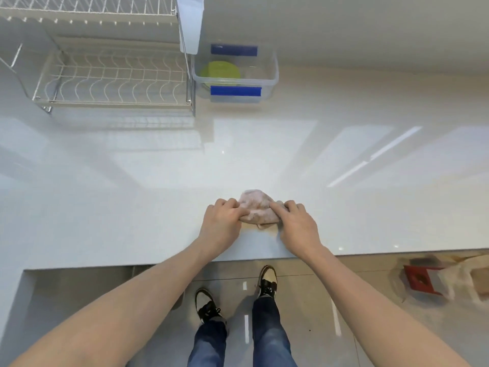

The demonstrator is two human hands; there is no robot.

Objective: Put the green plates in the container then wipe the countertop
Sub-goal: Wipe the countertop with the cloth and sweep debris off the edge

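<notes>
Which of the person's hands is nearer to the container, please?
Left, slightly. The left hand is nearly straight below the container in the image; the right hand is farther to the right. Both are on the cloth.

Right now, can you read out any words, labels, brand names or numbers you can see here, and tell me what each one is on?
No text can be read in this view.
Container: its blue clips are plain, no print visible.
Red item on the floor: blurred, any marking is unreadable.
Shoes: no legible logo.
Cloth under both hands, dish rack, countertop: no writing.
</notes>
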